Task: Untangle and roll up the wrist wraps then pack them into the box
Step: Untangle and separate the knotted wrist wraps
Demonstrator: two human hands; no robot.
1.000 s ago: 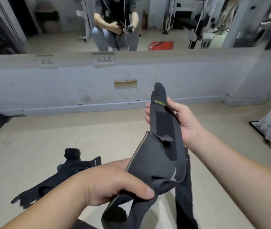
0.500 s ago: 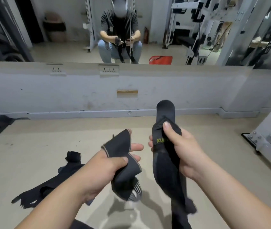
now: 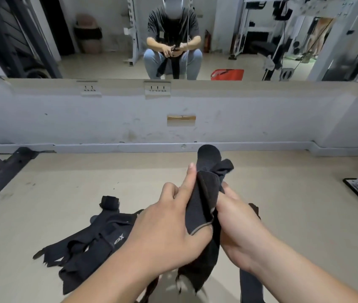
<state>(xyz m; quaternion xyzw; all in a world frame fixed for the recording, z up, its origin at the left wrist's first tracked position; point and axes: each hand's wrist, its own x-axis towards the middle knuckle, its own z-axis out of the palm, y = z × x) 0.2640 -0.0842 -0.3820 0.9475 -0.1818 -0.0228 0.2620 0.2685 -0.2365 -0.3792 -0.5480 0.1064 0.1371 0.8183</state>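
Black wrist wrap (image 3: 204, 206) | left hand (image 3: 169, 232), right hand (image 3: 239, 226): fingers curled round it | floor wraps (image 3: 95, 243); logo unreadable

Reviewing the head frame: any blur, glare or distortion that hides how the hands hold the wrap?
Head view: light soft and even, no glare; wide-angle bows the skirting; left hand, right hand and wrist wrap fairly sharp; the wrap's hanging end slightly smeared; black fabric swallows fold detail.

Left hand (image 3: 169, 228) and right hand (image 3: 239, 226) side by side at centre, both gripping one wrist wrap (image 3: 204, 200); left index finger straight.
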